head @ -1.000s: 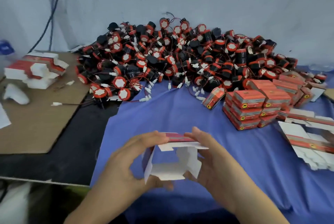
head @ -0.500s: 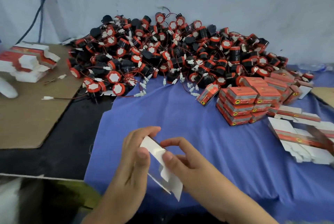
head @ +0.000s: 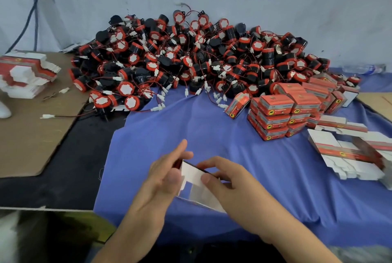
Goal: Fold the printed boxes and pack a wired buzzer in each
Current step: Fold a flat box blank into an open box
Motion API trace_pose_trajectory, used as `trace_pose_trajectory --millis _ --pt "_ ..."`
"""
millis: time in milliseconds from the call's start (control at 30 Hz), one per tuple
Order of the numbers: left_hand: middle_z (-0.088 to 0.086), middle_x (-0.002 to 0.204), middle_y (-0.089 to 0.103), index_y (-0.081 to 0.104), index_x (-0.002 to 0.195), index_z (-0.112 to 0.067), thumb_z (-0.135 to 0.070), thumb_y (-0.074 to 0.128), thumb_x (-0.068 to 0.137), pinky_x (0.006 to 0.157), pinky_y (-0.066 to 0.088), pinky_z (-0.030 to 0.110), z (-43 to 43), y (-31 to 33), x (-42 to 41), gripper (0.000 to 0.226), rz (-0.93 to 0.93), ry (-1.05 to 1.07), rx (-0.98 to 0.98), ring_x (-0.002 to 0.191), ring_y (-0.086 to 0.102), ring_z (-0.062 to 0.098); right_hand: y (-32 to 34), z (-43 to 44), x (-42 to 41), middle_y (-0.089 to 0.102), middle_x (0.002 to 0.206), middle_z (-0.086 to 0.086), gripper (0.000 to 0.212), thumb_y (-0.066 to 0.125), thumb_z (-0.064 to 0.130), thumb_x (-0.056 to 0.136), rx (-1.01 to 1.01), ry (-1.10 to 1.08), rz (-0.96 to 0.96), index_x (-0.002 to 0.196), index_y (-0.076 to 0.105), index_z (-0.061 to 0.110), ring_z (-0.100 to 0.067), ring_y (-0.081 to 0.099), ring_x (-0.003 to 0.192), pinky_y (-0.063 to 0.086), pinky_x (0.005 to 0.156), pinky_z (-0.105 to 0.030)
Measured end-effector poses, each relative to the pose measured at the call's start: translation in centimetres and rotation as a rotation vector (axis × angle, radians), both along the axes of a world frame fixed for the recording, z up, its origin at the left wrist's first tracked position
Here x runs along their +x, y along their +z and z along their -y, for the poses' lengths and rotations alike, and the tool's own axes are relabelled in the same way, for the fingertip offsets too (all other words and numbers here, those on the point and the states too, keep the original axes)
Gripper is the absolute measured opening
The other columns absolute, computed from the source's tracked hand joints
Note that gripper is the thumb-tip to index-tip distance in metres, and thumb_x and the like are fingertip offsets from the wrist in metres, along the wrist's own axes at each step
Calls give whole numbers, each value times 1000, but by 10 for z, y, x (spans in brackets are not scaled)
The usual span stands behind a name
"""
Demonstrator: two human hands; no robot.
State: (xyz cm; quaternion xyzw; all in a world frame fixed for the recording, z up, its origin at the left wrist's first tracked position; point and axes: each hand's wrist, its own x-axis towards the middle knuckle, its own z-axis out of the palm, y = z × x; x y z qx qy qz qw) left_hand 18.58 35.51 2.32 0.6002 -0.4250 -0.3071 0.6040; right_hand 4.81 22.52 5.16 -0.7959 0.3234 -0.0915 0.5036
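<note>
Both hands hold one partly folded printed box (head: 196,180) low over the blue cloth (head: 212,127); its white inside and flaps face me, with a red edge at the top. My left hand (head: 167,175) grips its left side, thumb on the white face. My right hand (head: 222,180) pinches the right side with thumb and fingers. A big heap of red-and-black wired buzzers (head: 191,61) lies at the back. Folded red boxes (head: 282,112) are stacked at the right.
Flat unfolded box blanks (head: 350,152) lie at the far right, and another stack of blanks (head: 25,74) sits on brown cardboard (head: 31,135) at the left. A loose wire with a white connector (head: 47,116) lies on the cardboard. A grey wall stands behind.
The opened box sleeve has been turned and pressed flatter between my hands. Both hands and the box stay low over the cloth, with the white flaps now facing me.
</note>
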Motion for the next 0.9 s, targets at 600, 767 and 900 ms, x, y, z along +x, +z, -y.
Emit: trace_pose_trajectory --millis 600,767,900 --pt "-6 112 71 72 112 -34 -13 75 87 80 56 22 -4 7 -16 33 -132 263 -277 102 70 11 0 3 -25 70 130 4 38 71 14 94 292 73 473 126 69 34 -17 66 121 58 95 -36" --pt "-6 123 65 66 116 -42 -24 65 97 99 49 26 -3 19 -33 27 379 316 -319 122 59 32 -11 -11 -12 72 121 0 34 67 19 92 172 -50 596 121 63 36 -19 71 104 59 80 -36" --pt "-1 118 70 69 110 -35 -13 66 92 94 51 24 -1 18 -34 29 200 373 -331 118 65 24 -14 -19 -9 73 101 -1 13 65 20 95 27 -72 631 102 55 24 -15 68 89 53 66 -31"
